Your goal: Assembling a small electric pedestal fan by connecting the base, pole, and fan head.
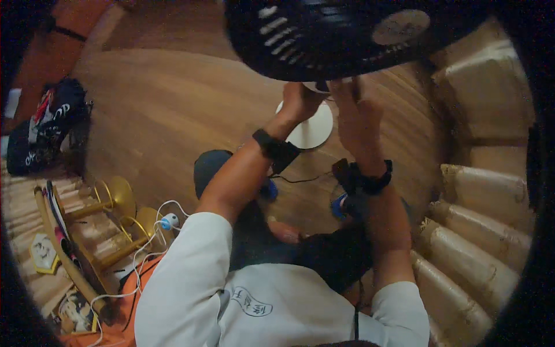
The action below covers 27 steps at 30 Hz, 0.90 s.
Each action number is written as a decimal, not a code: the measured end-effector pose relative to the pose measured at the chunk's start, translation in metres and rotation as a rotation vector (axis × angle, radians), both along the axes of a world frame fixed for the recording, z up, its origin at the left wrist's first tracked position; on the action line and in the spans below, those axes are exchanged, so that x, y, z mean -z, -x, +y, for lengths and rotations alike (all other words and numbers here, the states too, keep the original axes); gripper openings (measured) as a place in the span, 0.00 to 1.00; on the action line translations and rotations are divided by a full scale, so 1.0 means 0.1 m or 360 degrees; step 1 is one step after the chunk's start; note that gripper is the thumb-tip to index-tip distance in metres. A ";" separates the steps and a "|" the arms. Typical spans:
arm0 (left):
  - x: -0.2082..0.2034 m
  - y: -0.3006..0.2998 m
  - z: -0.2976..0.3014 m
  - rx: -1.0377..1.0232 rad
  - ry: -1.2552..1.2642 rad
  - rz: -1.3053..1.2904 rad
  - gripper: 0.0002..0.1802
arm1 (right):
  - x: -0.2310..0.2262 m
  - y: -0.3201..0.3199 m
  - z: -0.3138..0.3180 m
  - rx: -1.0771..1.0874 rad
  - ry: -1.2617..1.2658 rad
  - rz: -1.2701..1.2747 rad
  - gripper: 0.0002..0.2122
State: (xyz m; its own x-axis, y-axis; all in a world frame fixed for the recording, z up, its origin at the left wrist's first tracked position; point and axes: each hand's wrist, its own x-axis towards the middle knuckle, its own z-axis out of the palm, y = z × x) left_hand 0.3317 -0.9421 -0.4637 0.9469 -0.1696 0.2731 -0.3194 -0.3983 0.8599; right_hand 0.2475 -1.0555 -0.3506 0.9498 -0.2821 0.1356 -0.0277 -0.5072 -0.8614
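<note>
A dark electric fan with a slotted housing fills the top of the view. Below its head, a round white base rests on the wooden floor, partly hidden by my arms. My left hand is closed round the pale neck just under the fan head. Close beside it, my right hand reaches up to the same neck, its fingers bent against it and their tips partly hidden by the housing. Both wrists wear black bands.
A dark cord lies on the floor near my feet. On the left are gold-coloured stands, a white cable and a dark bag. Pale, shiny folded material lines the right side.
</note>
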 end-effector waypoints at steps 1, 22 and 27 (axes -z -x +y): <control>0.06 -0.04 0.00 0.0003 -0.0071 0.0049 0.23 | -0.03 0.00 0.00 -0.0009 -0.0315 0.0011 0.16; 0.63 -0.21 -0.06 0.0304 0.1005 0.0577 0.22 | 0.15 0.00 -0.13 0.0032 0.0434 -0.0615 0.23; 0.66 -0.25 -0.04 0.0320 0.0684 0.0301 0.23 | 0.11 -0.03 -0.08 0.0028 0.0122 -0.0394 0.20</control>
